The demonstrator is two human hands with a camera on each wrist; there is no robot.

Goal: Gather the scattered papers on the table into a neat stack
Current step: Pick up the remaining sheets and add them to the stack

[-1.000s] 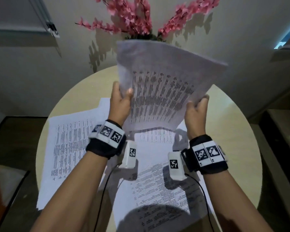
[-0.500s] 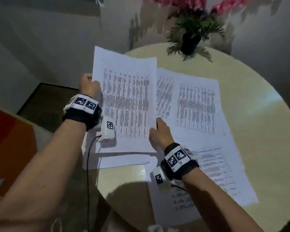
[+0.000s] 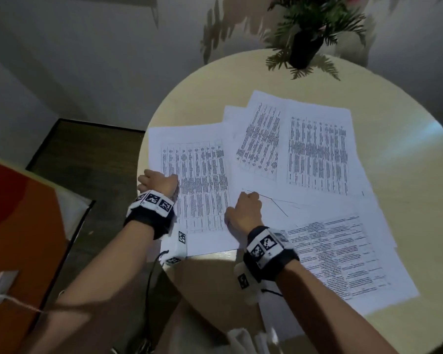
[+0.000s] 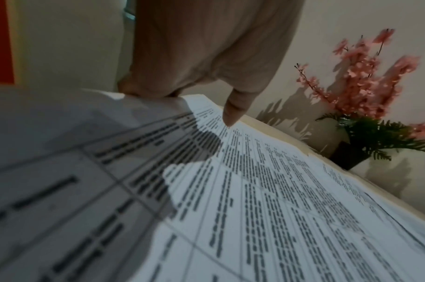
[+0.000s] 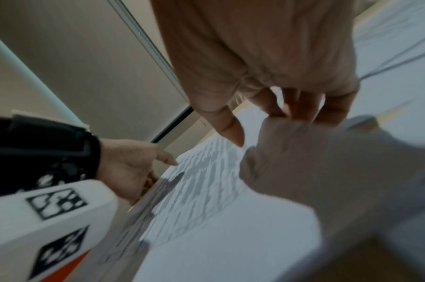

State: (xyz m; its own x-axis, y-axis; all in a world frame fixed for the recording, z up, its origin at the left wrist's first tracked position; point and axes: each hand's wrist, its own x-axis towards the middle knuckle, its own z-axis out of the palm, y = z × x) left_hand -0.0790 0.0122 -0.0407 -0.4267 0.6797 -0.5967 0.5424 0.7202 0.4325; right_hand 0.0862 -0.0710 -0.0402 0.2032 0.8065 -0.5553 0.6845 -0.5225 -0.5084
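Round desk carries printed papers, overlapping, fanned. Leftmost stack of sheets at the desk's left edge: left hand grips its left edge, thumb on top; right hand pinches its right edge. Black vase holds green fronds, far edge.

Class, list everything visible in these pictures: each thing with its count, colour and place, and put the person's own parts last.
Printed papers: several, white, overlapping across the table.
Held stack: one, white, table's left edge.
Round table: one, beige.
Potted plant: one, green fronds, pink blossoms, black pot, far edge.
Wrist bands: two, black with white markers.
Left hand: grips the stack's left edge.
Right hand: holds its right edge.
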